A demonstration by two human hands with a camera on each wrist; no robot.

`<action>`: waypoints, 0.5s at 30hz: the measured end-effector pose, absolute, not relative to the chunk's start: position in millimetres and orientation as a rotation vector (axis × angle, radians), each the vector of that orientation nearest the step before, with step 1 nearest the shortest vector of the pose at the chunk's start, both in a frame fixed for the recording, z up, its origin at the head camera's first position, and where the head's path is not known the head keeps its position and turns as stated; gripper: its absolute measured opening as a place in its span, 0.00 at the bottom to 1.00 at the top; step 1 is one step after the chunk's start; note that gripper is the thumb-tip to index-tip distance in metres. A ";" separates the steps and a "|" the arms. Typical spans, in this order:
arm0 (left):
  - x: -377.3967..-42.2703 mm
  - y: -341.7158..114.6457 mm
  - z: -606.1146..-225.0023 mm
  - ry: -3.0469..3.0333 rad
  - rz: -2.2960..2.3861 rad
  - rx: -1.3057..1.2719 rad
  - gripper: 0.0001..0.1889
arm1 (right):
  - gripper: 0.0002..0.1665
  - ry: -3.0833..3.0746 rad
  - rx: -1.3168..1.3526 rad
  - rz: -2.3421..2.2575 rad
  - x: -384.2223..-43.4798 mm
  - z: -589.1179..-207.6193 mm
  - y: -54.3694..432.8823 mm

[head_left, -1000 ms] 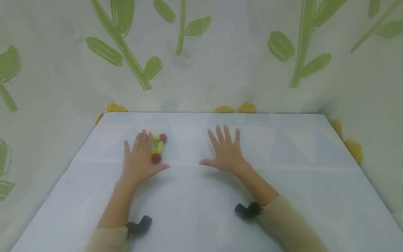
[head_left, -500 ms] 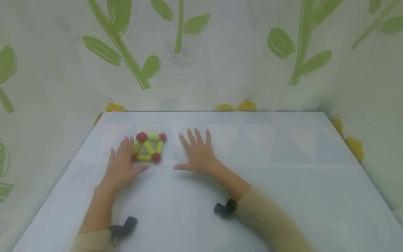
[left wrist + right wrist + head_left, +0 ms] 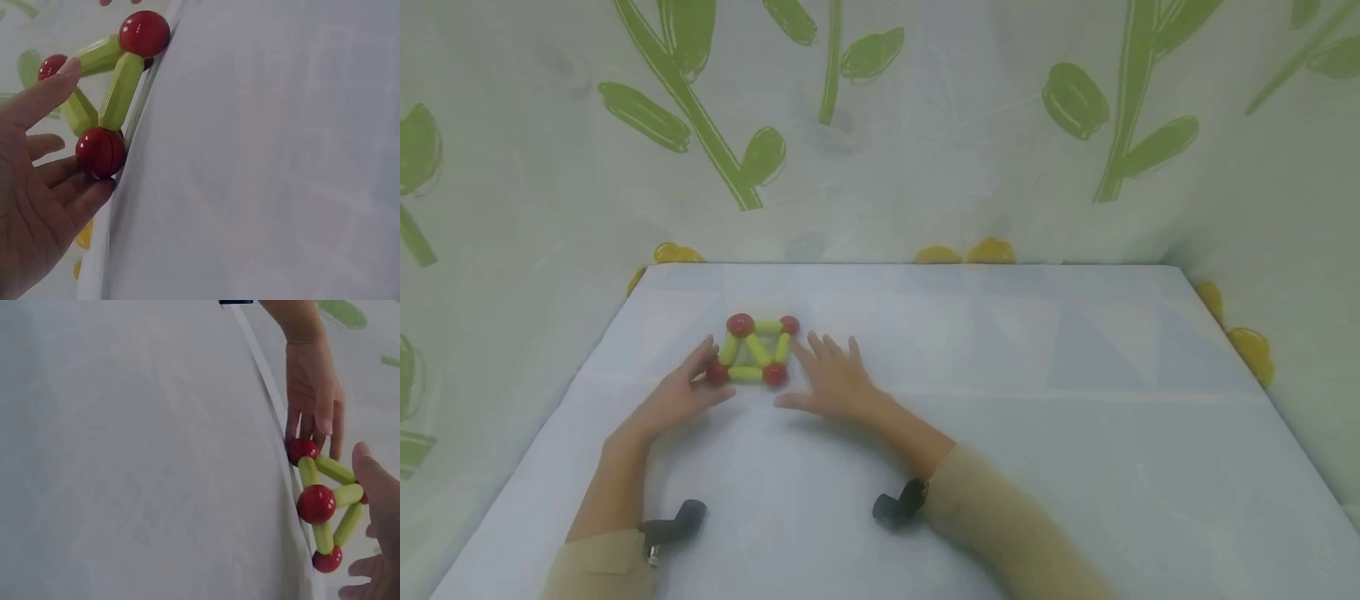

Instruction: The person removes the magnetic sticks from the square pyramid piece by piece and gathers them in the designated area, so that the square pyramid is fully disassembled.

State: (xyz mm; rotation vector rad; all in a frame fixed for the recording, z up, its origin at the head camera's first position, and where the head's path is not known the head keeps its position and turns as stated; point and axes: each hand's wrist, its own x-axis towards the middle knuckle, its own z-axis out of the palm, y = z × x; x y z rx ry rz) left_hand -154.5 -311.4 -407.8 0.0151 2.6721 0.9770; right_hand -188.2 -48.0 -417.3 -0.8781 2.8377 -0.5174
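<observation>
A figure of red balls and yellow-green rods point(image 3: 758, 350) lies on the table's far left part, a four-sided outline with a diagonal rod. My left hand point(image 3: 670, 403) is at its left front red ball point(image 3: 717, 372). In the left wrist view the fingers touch that ball from below and behind, while the thumb stands apart above. To the right of the figure, my right hand point(image 3: 838, 390) has its fingers spread, the index fingertip close to the right-hand rod point(image 3: 782, 347). The right wrist view shows both hands flanking the figure, with the right thumb point(image 3: 369, 465) near a ball.
The white table point(image 3: 1000, 467) has a pale geometric pattern. Behind and beside it hangs a pale cloth point(image 3: 955, 167) with green leaf prints. Each wrist carries a small black device point(image 3: 898, 507).
The left hand has moved left off the figure, uncovering it, then its fingers have come to the left front ball. The right hand has moved left, close to the figure.
</observation>
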 end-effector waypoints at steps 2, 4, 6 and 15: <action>-156.4 -315.5 -409.3 2.681 0.987 0.025 0.49 | 0.50 2.813 -0.874 -0.580 -189.2 -418.2 -54.0; -158.1 -320.2 -412.2 2.697 0.996 0.025 0.44 | 0.47 2.802 -0.863 -0.646 -190.5 -419.1 -59.6; -159.6 -323.8 -415.3 2.708 1.023 0.018 0.39 | 0.44 2.793 -0.839 -0.716 -191.7 -420.1 -64.1; -166.1 -325.6 -425.2 2.708 1.164 0.000 0.32 | 0.21 2.582 -0.624 -1.207 -195.0 -424.4 -68.9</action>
